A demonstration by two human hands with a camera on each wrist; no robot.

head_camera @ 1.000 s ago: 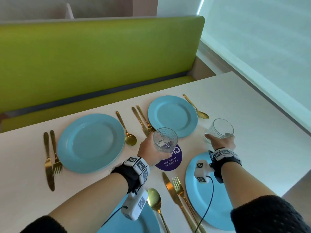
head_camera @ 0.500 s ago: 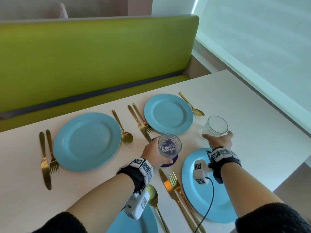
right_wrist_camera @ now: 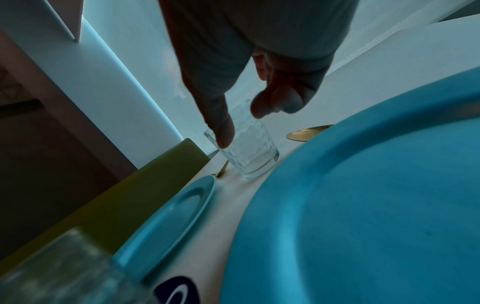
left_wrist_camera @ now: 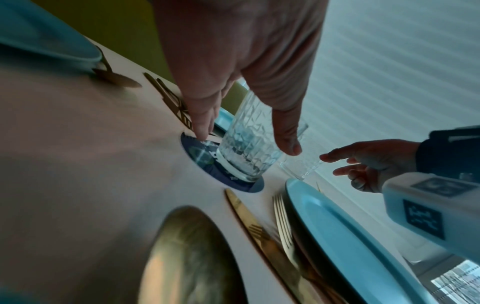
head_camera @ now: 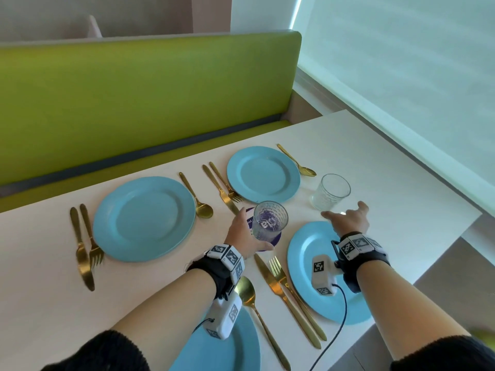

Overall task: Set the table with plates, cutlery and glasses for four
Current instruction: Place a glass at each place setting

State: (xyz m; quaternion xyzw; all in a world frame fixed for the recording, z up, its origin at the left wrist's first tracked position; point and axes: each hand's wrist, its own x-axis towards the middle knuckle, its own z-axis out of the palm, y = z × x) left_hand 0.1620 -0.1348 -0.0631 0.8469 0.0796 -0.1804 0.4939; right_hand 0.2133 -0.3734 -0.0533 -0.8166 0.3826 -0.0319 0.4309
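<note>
The nearer glass (head_camera: 270, 220) stands upright on a round dark sticker (head_camera: 276, 238) on the white table (head_camera: 40, 290), in the middle between the four places. The left hand (head_camera: 245, 238) lies just on its near-left side; the left wrist view shows thumb and fingers loosely spread either side of the wall, so whether they touch it cannot be told. The second glass (head_camera: 330, 192), also upright, stands just beyond the right hand (head_camera: 348, 222), which is released, fingers spread, clear of the glass. Each hand is thus the nearer one to its own glass, and any next lift would likely go straight up along the glass's axis.

Counted: two glasses, four blue plates (head_camera: 144, 218), three gold knife-and-fork pairs in view, and three spoons (head_camera: 203, 210). By that count two glasses appear lacking for four.
</note>
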